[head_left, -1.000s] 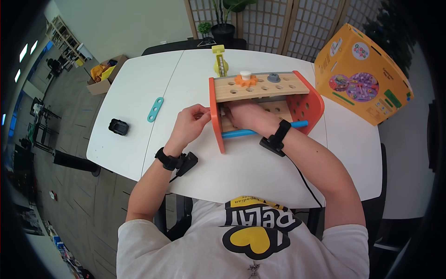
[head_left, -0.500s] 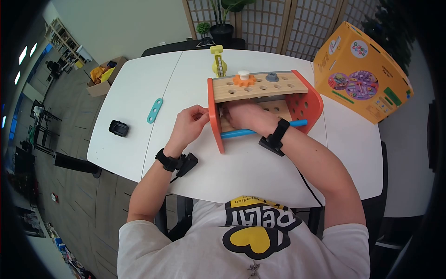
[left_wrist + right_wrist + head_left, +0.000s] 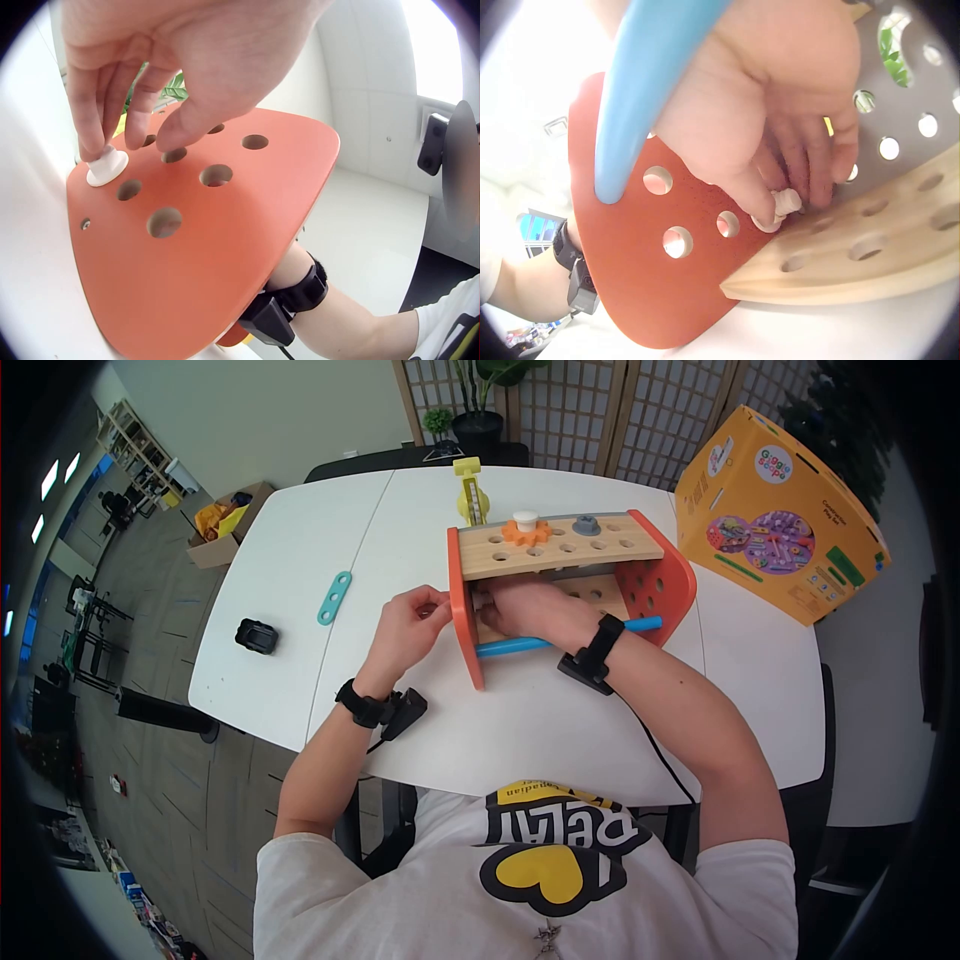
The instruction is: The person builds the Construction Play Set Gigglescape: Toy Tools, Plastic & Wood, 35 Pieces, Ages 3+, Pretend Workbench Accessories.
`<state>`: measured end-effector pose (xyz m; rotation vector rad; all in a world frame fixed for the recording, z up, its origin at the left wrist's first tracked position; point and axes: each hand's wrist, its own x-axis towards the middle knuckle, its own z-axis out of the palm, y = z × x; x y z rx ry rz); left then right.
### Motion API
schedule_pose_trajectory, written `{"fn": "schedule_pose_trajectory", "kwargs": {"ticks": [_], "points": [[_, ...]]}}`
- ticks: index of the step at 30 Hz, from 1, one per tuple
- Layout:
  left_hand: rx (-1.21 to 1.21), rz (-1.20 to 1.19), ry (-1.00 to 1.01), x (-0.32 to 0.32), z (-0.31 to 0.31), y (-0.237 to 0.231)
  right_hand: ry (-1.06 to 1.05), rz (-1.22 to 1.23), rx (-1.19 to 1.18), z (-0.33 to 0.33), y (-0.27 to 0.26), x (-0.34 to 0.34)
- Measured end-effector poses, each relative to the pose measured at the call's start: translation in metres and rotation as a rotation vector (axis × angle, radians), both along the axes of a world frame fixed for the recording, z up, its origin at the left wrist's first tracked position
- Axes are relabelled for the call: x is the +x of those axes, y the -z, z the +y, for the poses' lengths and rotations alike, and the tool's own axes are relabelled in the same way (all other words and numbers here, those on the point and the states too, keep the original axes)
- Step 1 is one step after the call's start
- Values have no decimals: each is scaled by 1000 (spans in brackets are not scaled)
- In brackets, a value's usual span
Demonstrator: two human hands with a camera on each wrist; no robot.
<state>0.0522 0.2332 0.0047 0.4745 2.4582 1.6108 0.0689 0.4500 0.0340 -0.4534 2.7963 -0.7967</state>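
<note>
A toy workbench stands on the table, with red side panels pierced by round holes and a light wooden top board. Outside its left panel is my left hand. Its fingertips touch a white plastic knob with a flange that sits against the panel, while the thumb lies apart from it, near a hole. Under the top board my right hand reaches inside. Its thumb and forefinger pinch a small white plastic piece against the panel's inner face; the fingers partly hide it.
A blue rod crosses the workbench's front, below my right wrist. On top are an orange gear and a grey screw head. Around it lie a teal strip, a black tray, a yellow toy and an orange box.
My right fingers shift slightly inside the workbench, still near the left panel. My left hand stays in place; the whole scene moves only a little with the head.
</note>
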Motion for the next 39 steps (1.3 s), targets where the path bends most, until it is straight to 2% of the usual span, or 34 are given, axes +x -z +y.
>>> {"fn": "schedule_pose_trajectory", "kwargs": {"ticks": [3,9,18,27,33,39], "points": [[-8,3,-1,0,0,-1,-53,-32,27,1,-1,0],[-2,4,-5,-2,0,3,10,6,-57,0,-10,6],[-13,8,-7,0,1,1,-15,-23,85,-2,-2,-1],[-4,20,-8,1,2,0,-23,43,-49,1,1,1],[-27,31,-2,-1,1,3,7,-13,75,-1,-7,1],[-14,-13,17,0,0,-3,2,38,60,2,-13,8]]}}
